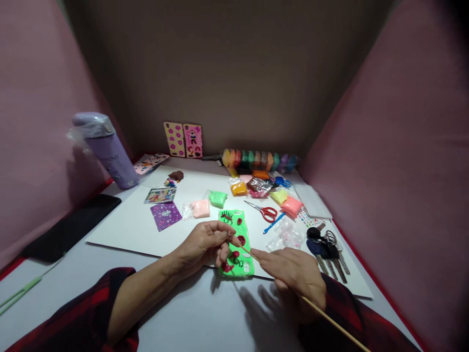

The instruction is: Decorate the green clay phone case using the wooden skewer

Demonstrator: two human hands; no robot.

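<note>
My right hand (pixel 293 269) is closed around a long thin wooden stick (pixel 330 320), which slants up to the left. Its tip reaches a small brown lump (pixel 230 236), apparently clay, pinched in the fingertips of my left hand (pixel 208 239). Below both hands lies a bright green clay-covered phone case (pixel 246 225) decorated with red and dark shapes. My left fingers hide part of the case's left side. Red-handled scissors (pixel 268 213) and a blue modelling tool (pixel 274 223) lie beyond my right hand.
Packets of coloured clay, such as a green packet (pixel 218 198) and a pink packet (pixel 201 209), lie on the white board (pixel 120 234). Keys (pixel 331 256) sit at the right. A purple bottle (pixel 113 154) stands at the left; two decorated cases (pixel 193 142) lean against the back wall.
</note>
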